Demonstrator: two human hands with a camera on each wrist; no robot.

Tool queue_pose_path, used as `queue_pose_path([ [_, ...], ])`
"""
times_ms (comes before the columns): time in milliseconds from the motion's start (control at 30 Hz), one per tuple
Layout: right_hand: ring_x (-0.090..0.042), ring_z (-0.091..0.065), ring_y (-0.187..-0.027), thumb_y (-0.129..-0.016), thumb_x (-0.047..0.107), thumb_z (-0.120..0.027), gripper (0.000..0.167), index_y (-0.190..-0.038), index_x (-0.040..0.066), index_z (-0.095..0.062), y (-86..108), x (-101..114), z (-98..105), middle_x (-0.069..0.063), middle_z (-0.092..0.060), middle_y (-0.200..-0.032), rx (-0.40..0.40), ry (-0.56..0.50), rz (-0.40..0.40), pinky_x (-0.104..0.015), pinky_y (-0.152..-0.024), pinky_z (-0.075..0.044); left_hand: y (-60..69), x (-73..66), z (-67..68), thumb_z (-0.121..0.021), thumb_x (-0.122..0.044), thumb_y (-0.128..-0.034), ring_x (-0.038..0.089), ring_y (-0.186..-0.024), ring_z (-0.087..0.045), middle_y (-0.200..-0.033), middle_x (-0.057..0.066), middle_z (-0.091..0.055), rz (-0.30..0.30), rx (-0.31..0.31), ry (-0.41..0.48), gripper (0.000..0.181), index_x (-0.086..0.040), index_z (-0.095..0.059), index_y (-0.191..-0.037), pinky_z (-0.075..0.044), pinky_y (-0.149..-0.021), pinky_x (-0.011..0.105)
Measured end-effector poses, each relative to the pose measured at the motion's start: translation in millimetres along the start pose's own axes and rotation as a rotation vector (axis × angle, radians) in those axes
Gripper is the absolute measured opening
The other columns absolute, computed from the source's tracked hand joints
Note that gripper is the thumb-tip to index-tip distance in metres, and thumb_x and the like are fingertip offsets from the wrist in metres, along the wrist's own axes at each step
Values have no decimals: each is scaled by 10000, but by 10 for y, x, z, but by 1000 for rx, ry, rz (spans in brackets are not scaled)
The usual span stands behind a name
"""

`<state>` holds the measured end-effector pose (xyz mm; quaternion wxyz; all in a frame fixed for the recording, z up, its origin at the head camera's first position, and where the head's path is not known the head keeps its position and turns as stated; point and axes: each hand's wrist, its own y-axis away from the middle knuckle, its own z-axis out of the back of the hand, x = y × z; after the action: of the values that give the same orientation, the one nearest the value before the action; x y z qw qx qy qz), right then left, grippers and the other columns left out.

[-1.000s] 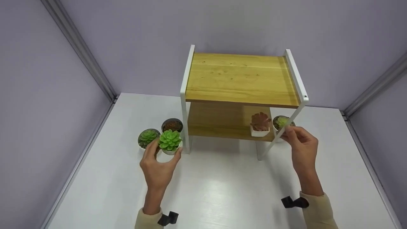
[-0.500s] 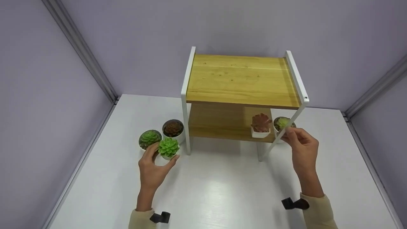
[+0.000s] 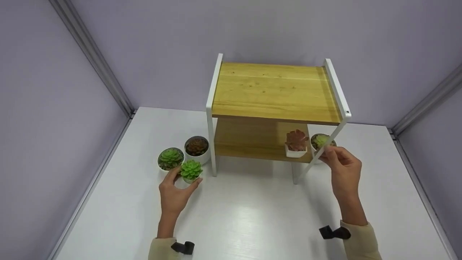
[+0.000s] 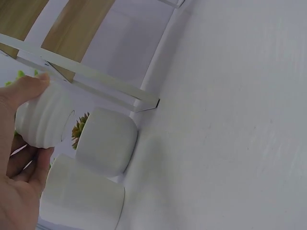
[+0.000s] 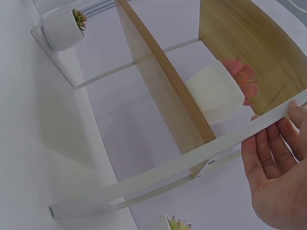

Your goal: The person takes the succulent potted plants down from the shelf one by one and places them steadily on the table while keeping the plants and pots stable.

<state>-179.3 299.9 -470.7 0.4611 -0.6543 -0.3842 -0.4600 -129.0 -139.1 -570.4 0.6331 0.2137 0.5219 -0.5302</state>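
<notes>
My left hand (image 3: pixel 175 193) holds a potted succulent (image 3: pixel 191 170) with bright green leaves between thumb and fingers. In the left wrist view its white ribbed pot (image 4: pixel 46 117) is off the table, above the level where the neighbouring pots stand. My right hand (image 3: pixel 344 167) grips the front right upright of a two-tier shelf (image 3: pixel 276 92), which has wooden boards and a white frame. In the right wrist view the thumb and fingers lie on either side of that white upright (image 5: pixel 268 118). A reddish succulent (image 3: pixel 296 143) in a white square pot stands at the right of the lower board.
Left of the shelf, a green succulent (image 3: pixel 171 159) and a brown succulent (image 3: pixel 197 146) stand in round white pots on the white table (image 3: pixel 245 224). Another potted succulent (image 3: pixel 320 140) stands behind the right upright. Walls (image 3: pixel 274 29) enclose the back and sides.
My left hand has drawn the green potted succulent slightly toward me, away from the brown succulent, which now shows more fully. My right hand stays on the upright.
</notes>
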Motion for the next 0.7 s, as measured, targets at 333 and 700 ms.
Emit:
queue_pose_path([
  [333,-183,-786,-892,-1017,77,-684,290,-1085,-205,-682,-4,-6,-2,-79,-768,-924,0,-9,3,-297,-879,-641,-2,120,-133,-934,-136,-788,365,-1321,-637,-1397,189,-661,170,39,77,687,-23,-635,-1397,-530,-1121,494],
  [700,-165,-781,-901,-1021,94,-683,285,-1095,-181,-695,9,-14,4,-81,-773,-937,-1,10,-3,-293,-888,-638,6,137,-291,-901,-77,-791,379,-1342,-624,-1376,211,-652,235,17,90,618,10,-631,-1340,-520,-1139,484],
])
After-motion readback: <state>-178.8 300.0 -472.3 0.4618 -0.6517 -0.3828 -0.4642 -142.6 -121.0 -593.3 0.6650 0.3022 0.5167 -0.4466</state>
